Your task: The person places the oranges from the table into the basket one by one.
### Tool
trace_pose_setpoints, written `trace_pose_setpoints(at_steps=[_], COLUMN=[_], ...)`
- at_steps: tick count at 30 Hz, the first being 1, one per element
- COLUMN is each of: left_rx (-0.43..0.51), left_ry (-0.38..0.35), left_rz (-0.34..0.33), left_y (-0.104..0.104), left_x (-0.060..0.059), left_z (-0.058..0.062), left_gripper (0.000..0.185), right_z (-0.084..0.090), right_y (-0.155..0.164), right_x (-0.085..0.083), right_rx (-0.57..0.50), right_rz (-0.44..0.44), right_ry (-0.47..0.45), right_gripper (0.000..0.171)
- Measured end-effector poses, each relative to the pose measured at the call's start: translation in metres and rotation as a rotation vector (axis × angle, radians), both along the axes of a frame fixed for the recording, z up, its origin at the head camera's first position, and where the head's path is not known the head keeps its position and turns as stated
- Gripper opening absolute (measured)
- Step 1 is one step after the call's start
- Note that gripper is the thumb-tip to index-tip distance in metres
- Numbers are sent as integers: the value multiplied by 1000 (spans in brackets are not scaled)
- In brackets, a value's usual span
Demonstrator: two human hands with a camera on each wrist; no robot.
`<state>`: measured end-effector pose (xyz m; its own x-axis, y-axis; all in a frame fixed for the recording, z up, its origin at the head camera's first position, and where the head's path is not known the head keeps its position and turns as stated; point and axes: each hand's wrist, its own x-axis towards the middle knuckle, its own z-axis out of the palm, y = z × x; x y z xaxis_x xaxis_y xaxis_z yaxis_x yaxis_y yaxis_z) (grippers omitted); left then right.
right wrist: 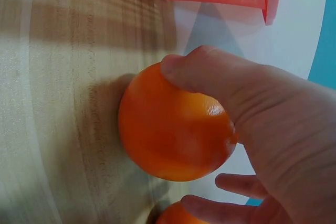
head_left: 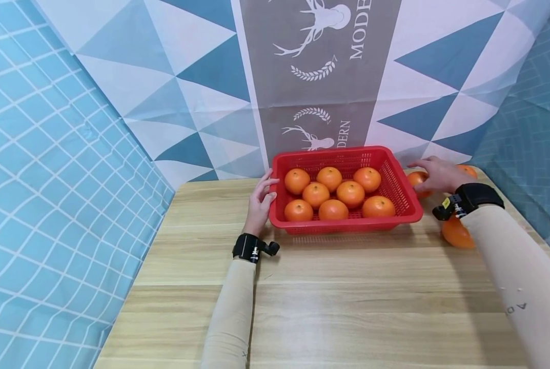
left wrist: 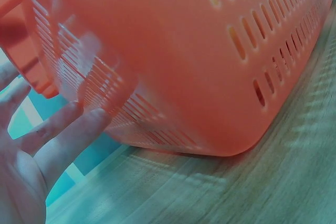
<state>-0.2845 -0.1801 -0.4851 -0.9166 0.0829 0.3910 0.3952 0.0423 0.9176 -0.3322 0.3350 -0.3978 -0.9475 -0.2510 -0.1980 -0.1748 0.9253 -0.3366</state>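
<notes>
A red plastic basket [head_left: 346, 226] with slotted walls stands at the back of the table, several oranges [head_left: 316, 195] spread over its floor. At its left end my left hand [head_left: 258, 205] rests against the rim, fingers extended; the left wrist view shows fingertips right at the slotted end wall. My right hand [head_left: 444, 177] is just beyond the basket's right end, at an orange [right wrist: 173, 129] on the table. Its thumb lies over the top of that orange in the right wrist view, and the index finger is hidden behind the fruit.
Near the right forearm sits another orange [head_left: 456, 234], partly covered by the sleeve. One more orange [head_left: 467, 170] shows behind the right wrist. The wooden table [head_left: 339, 302] meets a patterned cloth backdrop [head_left: 321, 92] behind the basket, and blue cloth [head_left: 48, 205] hangs on the left.
</notes>
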Motion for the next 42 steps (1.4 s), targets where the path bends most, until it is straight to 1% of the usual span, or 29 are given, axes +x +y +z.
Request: trace_pose_setpoints(at_steps=[4,5,7,10,11,12,14,16,17,18,23,25,27,29,31,33,36,37,38,39,41,42], left_rx=[-1,14,21,50,63,65,93,100,104,98,54,40,34,34,47,44,29,18,16,22,30,44], left_ry=[11,24,31,37,35,26,24,22,27,29,21,3,-8,-5,24,28,13,-3,-21,-18,-14,4], left_rz=[-8,-20,-34,-61,-70,-71,-84,-85,-90,-84,-52,-37,-29,-29,-40,-45,-33,-25,-26,-29,-33,-43], left_y=[-1,-3,-5,-9,-11,-12,-16,-17,-17,-16,-4,0,1,0,-4,-6,-5,-3,-6,-8,-9,-11], left_x=[-1,-9,-12,-21,-27,-26,-38,-44,-44,-42,-9,-3,-1,-1,-6,-8,-7,-4,-11,-19,-21,-29], left_z=[0,-8,-11,-21,-28,-28,-42,-48,-49,-45,-7,1,4,3,-6,-9,-8,-4,-11,-20,-22,-31], left_gripper=[40,39,41,42,41,42,39,37,37,38,41,42,42,42,40,40,40,40,41,40,38,37], right_z=[-1,-2,-2,-3,-3,-2,-1,0,0,0,-1,-2,-3,-3,-4,-4,-2,-1,1,3,8,11], right_y=[-1,-1,-2,-2,-2,-2,-2,-2,-2,-2,-2,-3,-3,-3,-3,-3,-4,-4,-4,-5,-6,-6], right_x=[-1,-1,-2,-1,-1,-1,0,1,1,2,0,-1,-2,-3,-3,-3,-4,-4,-3,-3,-3,-2], right_rx=[-39,-47,-68,-76,-73,-74,-72,-75,-75,-75,-71,-67,-62,-67,-71,-82,-95,-101,-107,-115,-120,-123], right_rz=[-4,-1,6,7,7,8,5,5,5,4,-2,-4,-6,-6,-1,8,18,20,19,17,9,6], right_ry=[-20,-21,-24,-25,-23,-23,-28,-32,-32,-32,-25,-22,-21,-26,-33,-46,-52,-52,-54,-57,-56,-57], right_gripper=[100,99,96,89,88,87,86,85,85,85,85,85,84,83,81,79,77,76,75,75,74,73])
